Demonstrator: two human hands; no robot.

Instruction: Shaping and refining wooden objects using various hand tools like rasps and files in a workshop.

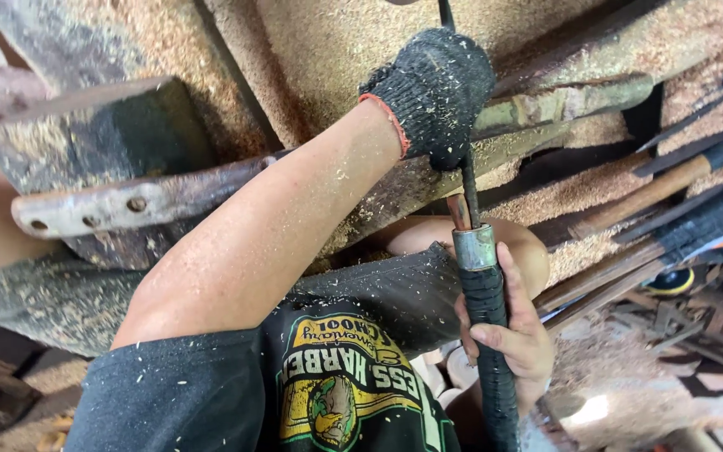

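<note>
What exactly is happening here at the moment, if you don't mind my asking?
A person grips a thin dark metal rod with the gloved left hand, while the bare right hand holds the black wrapped handle with its metal collar. Sawdust covers the wooden beams; other tools lie to the right.

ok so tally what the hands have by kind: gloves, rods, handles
Black knit glove with orange cuff, on the left hand: 1
Thin dark metal rod, gripped by that glove: 1
Black wrapped handle with silver metal collar, held by the bare right hand: 1
Total: 3
</note>
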